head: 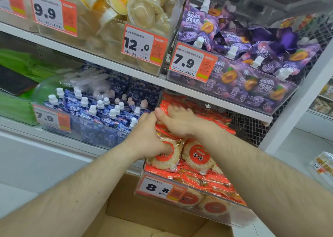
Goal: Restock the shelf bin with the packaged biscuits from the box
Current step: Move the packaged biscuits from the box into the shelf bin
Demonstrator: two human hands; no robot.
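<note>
A clear shelf bin with an 8.8 price tag holds several orange-wrapped round biscuit packs, piled to its rim. My left hand grips a biscuit pack at the bin's left side, thumb on its red label. My right hand lies on top of the pile further back, fingers spread forward over the packs. The open cardboard box sits below the bin, between my forearms; its inside is not visible.
Blue spouted jelly pouches fill the bin to the left. The shelf above hangs low over the biscuit bin and carries purple plum pouches and jelly cups. A wire mesh panel closes the right side.
</note>
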